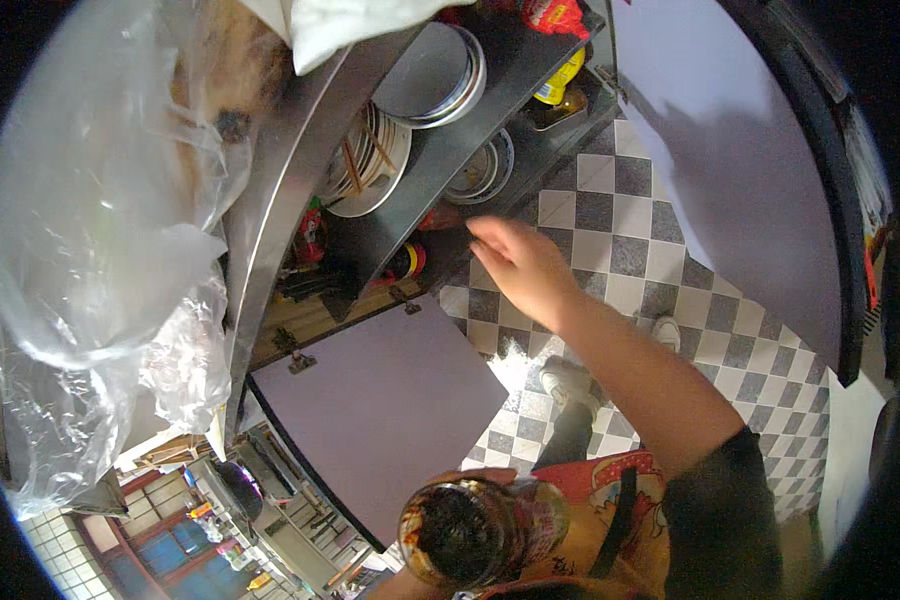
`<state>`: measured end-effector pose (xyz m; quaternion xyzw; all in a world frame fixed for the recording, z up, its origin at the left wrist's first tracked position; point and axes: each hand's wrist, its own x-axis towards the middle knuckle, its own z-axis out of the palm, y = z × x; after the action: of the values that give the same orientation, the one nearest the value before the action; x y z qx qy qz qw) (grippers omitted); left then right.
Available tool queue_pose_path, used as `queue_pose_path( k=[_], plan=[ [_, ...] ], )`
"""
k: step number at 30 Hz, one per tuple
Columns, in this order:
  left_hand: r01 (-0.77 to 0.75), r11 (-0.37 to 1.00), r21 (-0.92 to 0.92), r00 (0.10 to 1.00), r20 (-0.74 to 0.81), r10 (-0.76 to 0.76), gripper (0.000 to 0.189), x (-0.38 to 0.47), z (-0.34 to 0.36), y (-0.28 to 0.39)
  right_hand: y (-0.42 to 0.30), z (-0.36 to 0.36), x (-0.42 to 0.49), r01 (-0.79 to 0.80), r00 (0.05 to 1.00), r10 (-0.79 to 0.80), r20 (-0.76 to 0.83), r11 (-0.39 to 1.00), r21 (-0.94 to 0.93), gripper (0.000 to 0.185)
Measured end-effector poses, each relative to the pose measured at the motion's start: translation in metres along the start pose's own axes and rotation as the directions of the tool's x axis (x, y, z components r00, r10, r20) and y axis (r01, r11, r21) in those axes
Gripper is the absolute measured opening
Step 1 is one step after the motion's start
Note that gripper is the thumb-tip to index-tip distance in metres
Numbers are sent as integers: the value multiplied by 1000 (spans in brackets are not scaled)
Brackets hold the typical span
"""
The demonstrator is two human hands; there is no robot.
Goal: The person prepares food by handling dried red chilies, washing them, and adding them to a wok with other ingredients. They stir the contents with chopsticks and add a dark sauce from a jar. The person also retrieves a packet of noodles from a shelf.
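Observation:
A glass jar (457,534) with dark contents is held near my body, its round end tilted up towards the view. My left hand (487,475) is wrapped around it, its fingers showing along the upper side and the rest mostly hidden. A label with print runs around the jar's side. My right hand (526,262) reaches out beside the dark shelving, thumb and forefinger slightly apart with nothing visible between them. Just past its fingertips, a reddish item (441,217) sits in shadow on a low shelf; I cannot tell whether they touch.
Dark shelves (450,161) carry stacked dishes (371,161), a lidded pan or basin (431,75), a red pouch (555,16) and a yellow package (562,79). Binder clips (300,362) hold a mauve sheet (390,420). Clear plastic (105,187) hangs left. The floor (592,210) is checkered.

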<state>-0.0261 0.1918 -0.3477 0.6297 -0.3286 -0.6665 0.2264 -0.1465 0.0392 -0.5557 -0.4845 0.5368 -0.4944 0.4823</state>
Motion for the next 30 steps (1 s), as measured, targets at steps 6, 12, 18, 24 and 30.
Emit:
queue_pose_path(
  k=[6,12,18,24,30],
  plan=[
    [335,942,-28,930,-148,-335,54,7,-38,-2,7,78,136,-238,971,226,79,945,224,42],
    [428,900,-82,882,-180,-435,54,15,-69,-20,11,132,163,-508,861,404,310,649,565,36],
    [440,895,-75,881,-156,-446,53,18,-71,-19,-7,125,150,-498,867,441,232,743,447,28],
    [452,891,-43,882,-128,-453,52,17,-59,-15,-15,108,143,-488,868,449,212,694,530,33],
    [464,886,-27,875,-142,-462,52,20,-49,-14,-13,103,149,-268,962,270,42,962,-58,25]
  ],
)
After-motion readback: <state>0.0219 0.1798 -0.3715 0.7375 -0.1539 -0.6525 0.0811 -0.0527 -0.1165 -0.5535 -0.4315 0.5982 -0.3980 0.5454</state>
